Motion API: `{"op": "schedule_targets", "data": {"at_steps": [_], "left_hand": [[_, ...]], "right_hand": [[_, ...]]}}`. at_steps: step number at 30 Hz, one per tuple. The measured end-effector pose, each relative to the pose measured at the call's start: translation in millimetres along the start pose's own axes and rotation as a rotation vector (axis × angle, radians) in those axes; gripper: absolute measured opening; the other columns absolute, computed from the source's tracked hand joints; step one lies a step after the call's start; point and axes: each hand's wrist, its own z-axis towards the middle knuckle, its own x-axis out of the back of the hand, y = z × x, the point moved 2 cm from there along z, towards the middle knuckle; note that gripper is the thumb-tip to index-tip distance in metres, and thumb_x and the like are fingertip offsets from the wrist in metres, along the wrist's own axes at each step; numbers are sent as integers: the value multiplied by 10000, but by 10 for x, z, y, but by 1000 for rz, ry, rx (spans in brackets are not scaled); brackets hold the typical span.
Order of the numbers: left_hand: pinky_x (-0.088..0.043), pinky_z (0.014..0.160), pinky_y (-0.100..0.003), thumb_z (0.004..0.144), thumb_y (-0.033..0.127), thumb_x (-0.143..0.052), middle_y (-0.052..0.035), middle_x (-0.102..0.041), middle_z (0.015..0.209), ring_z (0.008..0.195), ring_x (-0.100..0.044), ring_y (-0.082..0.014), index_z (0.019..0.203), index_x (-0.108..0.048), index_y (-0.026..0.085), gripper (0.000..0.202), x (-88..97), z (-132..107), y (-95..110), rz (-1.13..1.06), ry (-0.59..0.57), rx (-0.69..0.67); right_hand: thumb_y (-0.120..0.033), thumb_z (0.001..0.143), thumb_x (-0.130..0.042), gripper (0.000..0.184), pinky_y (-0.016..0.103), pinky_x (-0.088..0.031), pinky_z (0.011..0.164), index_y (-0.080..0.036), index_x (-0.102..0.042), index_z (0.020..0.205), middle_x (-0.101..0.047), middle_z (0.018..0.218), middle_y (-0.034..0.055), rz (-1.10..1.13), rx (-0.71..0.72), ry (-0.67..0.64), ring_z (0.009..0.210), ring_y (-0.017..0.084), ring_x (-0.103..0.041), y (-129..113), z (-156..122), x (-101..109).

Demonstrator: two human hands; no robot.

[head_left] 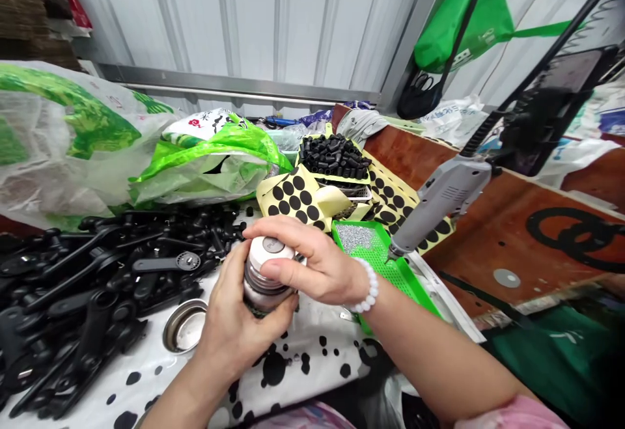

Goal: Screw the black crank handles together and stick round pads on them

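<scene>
A small metal cylinder with a flat cap (265, 266) stands upright in the middle of the spotted table (293, 364). My left hand (234, 321) wraps round its body from below. My right hand (312, 260), with a white bead bracelet on the wrist, lies over its top, fingers curled round the cap. A round metal lid (184, 325) lies on the table just left of my left hand.
A heap of black plastic handles (83, 292) fills the left. Yellow sheets of black round stickers (295, 198), a tray of black caps (334, 154) and a green tray of small screws (385, 263) lie behind. A hanging electric screwdriver (439, 198) points down at the right. Plastic bags (73, 136) are behind.
</scene>
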Motion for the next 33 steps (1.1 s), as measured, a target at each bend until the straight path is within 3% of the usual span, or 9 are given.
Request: {"op": "schedule_targets", "data": {"at_steps": [3, 8, 10, 15, 19, 21, 24, 27, 33], "left_hand": [[-510, 833, -415, 705, 339, -692, -117, -586, 1133, 1010, -602, -271, 1233, -441, 164, 610, -34, -1, 0, -12, 16, 21], [-495, 850, -468, 734, 309, -652, -150, -559, 1169, 1075, -562, -309, 1198, -443, 164, 529, -109, -55, 41, -5, 103, -2], [-497, 844, -466, 760, 278, -621, -137, -567, 1142, 1049, -570, -295, 1176, -454, 176, 460, -112, -76, 45, -25, 117, -11], [-473, 904, -484, 747, 301, -655, -166, -532, 1236, 1129, -536, -310, 1221, -431, 160, 544, -95, -71, -2, -34, 95, -52], [-452, 950, -491, 715, 336, -692, -180, -522, 1261, 1168, -519, -317, 1293, -374, 148, 686, -115, -58, 1, -41, 83, -60], [-449, 960, -492, 705, 313, -692, -192, -520, 1259, 1182, -512, -320, 1314, -342, 133, 726, -121, -71, 38, -60, 118, -50], [-453, 966, -493, 688, 266, -676, -201, -531, 1247, 1185, -518, -318, 1277, -365, 123, 681, -128, -90, 99, -110, 127, -52], [-426, 1002, -530, 647, 297, -699, -225, -517, 1277, 1224, -490, -352, 1290, -337, 118, 759, -131, -96, 112, -88, 108, -112], [-386, 1027, -595, 502, 444, -831, -290, -323, 1456, 1328, -345, -407, 1436, -17, 128, 1278, -228, -172, -29, -65, 3, -52]], "right_hand": [[-360, 869, -542, 309, 332, -482, 905, -148, -570, 1092, -656, 1066, 87, -45, -49, -9, 987, 177, -614, -13, 2, -16], [-393, 878, -512, 296, 445, -397, 953, -161, -574, 1052, -669, 1024, 93, -344, -281, 424, 977, 226, -601, -168, -58, -307], [-411, 890, -488, 304, 472, -362, 978, -168, -567, 1056, -670, 1028, 100, -400, -319, 510, 993, 238, -597, -219, -89, -425], [-461, 843, -565, 373, 431, -407, 935, -175, -577, 1082, -675, 1030, 95, -391, -278, 396, 973, 233, -609, -169, -84, -288], [-501, 696, -715, 609, 361, -464, 908, -158, -549, 1171, -634, 1144, 105, -209, -93, 56, 1019, 222, -605, -86, 51, -13], [-409, 732, -702, 462, 321, -492, 847, -158, -588, 1103, -653, 1085, 89, -148, -50, -69, 950, 196, -624, -81, 119, -14], [-234, 820, -577, 104, 285, -491, 716, -183, -633, 891, -665, 847, 38, -226, -134, 69, 775, 157, -622, -108, 130, -131], [-225, 830, -582, 68, 299, -485, 716, -215, -611, 890, -658, 864, 33, -344, -146, 262, 775, 167, -619, -129, 21, -231], [-332, 840, -589, 132, 321, -507, 678, -219, -611, 903, -649, 858, 42, -426, -200, 363, 725, 191, -621, -15, -157, -184]]}}
